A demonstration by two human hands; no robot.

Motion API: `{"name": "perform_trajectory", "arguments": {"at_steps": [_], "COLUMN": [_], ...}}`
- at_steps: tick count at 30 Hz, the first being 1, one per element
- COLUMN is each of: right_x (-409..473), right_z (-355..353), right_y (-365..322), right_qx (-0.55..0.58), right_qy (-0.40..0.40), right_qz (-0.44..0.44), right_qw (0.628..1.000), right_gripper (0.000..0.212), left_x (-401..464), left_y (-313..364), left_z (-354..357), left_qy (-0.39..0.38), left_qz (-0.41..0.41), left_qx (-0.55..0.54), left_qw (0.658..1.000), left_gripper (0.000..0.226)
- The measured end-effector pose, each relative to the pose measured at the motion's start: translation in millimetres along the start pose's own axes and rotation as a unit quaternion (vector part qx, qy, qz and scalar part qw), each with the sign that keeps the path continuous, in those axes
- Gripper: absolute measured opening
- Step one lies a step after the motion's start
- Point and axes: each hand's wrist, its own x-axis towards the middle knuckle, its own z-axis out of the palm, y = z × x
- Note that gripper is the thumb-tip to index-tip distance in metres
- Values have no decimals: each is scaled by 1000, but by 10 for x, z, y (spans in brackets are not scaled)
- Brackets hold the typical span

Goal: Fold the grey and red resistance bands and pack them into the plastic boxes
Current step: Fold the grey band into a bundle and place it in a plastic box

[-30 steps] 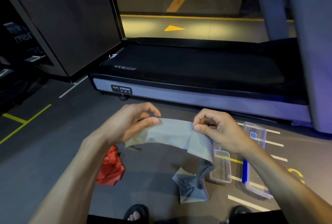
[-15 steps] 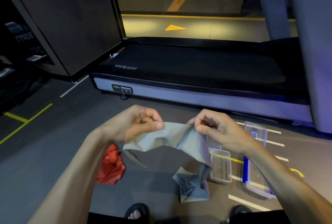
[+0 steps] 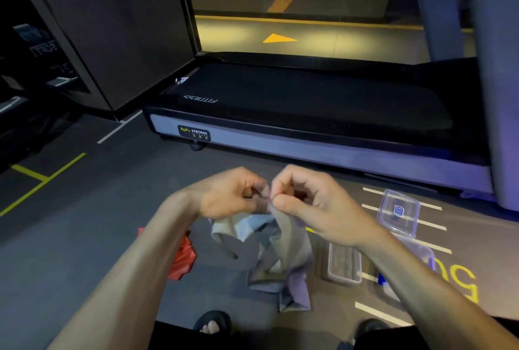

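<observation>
Grey rubber gym floor [image 3: 92,209] carries all the work items; a treadmill [image 3: 309,113] stands beyond your hands. Your left hand [image 3: 227,196] and right hand [image 3: 311,206] meet at mid-height, knuckles nearly touching. Each hand's fingers are curled, and thumb and fingers pinch the upper edge of the grey resistance band [image 3: 276,254]. From that pinch the band hangs in loose, twisted folds, and its lower end appears to reach the floor near your feet.

Progress, as a judgement: you are early in the task. The grey band is gathered for a first fold but is not yet a flat packet. The red resistance band [image 3: 184,258] lies crumpled on the floor, under your left forearm, untouched. The small plastic box [image 3: 344,264] sits open on the floor just right of the hanging band and looks empty. The larger plastic box [image 3: 408,271] lies beyond it, with a clear lid [image 3: 398,212] at its far end. Both bands remain to be folded and packed.

Limits of view: your right forearm covers most of the larger box. The left forearm hides part of the red band. Motion blur obscures the exact fingertip contact.
</observation>
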Motion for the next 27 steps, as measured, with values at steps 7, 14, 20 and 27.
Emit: {"name": "perform_trajectory", "arguments": {"at_steps": [7,14,20,27], "right_x": [79,68,25,89], "right_z": [117,53,-161,57], "right_y": [190,256,164,201], "right_qx": [-107,95,146,61], "right_qy": [107,7,-73,-60], "right_qz": [-47,16,48,38], "right_qw": [987,995,985,996], "right_gripper": [7,6,4,3], "left_x": [-5,-21,-91,-128], "left_y": [72,71,84,114], "left_z": [12,34,-37,-27], "left_qy": [16,3,18,20], "left_qz": [17,56,55,43], "left_qx": [-21,-79,-62,-46], "left_qw": [1000,995,996,998], "left_gripper": [11,32,20,14]}}
